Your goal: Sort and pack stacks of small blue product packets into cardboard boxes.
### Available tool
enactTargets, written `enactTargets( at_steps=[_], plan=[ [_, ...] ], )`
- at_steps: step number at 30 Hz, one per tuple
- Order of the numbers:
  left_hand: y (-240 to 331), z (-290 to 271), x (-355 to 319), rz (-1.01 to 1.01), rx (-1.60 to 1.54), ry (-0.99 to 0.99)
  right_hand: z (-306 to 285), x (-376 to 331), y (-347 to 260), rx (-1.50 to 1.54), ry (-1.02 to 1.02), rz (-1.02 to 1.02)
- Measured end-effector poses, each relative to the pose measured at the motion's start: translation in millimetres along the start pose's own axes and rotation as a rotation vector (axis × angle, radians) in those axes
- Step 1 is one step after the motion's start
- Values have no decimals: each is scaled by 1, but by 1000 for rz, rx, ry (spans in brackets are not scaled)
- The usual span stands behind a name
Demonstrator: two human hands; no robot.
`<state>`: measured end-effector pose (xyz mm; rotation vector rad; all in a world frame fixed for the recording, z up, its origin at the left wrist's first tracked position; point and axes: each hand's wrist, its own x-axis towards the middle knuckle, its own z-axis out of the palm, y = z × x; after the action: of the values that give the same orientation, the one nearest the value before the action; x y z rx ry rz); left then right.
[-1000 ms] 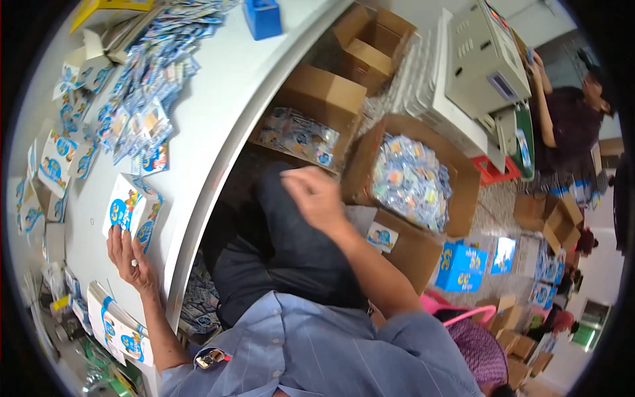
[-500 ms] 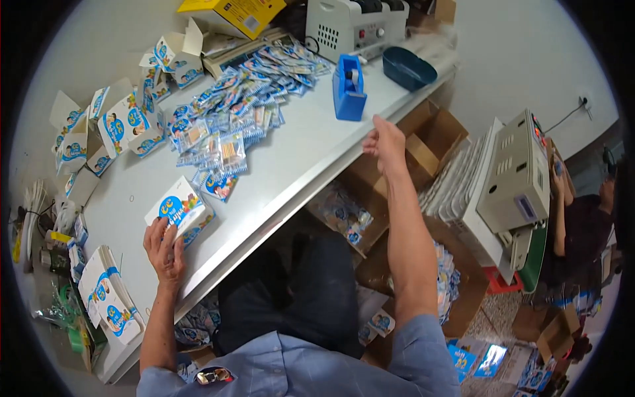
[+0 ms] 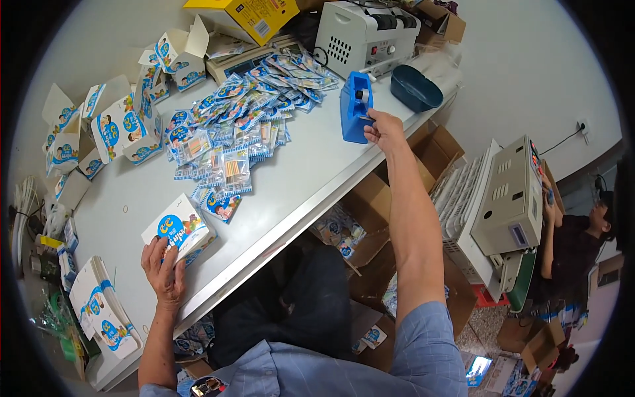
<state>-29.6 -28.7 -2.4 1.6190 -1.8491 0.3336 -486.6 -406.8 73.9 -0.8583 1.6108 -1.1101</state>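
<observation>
On the white table, a small white carton point(image 3: 177, 221) with a blue oval and fruit print lies near the front edge. My left hand point(image 3: 165, 268) holds its near end, fingers over the top and thumb at the side. Farther right stands a blue tape dispenser point(image 3: 352, 122) with a roll in it. At its front end my right hand point(image 3: 383, 129) is closed in a pinch, fingertips against the dispenser; what they grip is too small to make out. A pile of blue-and-white snack packets point(image 3: 231, 109) spreads between carton and dispenser.
Open printed cartons point(image 3: 119, 129) stand at the back left, flat ones point(image 3: 106, 311) at the near left. Behind the dispenser are a dark green basin point(image 3: 415, 89) and a white machine point(image 3: 357, 40). Cardboard boxes point(image 3: 370, 205) sit below the table's edge. Another person point(image 3: 575, 245) works at the right.
My right hand has come to the tape dispenser's front end, its fingers closing into a pinch. My left hand stays on the carton. The whole view has shifted slightly.
</observation>
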Motion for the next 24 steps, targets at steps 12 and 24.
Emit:
enactTargets(
  at_steps=[12, 24],
  plan=[
    [1, 1, 2, -7, -23, -3, -12, -34, 54, 528, -151, -60],
    [6, 3, 7, 16, -41, 18, -1, -43, 85, 726, -353, 126]
  ],
)
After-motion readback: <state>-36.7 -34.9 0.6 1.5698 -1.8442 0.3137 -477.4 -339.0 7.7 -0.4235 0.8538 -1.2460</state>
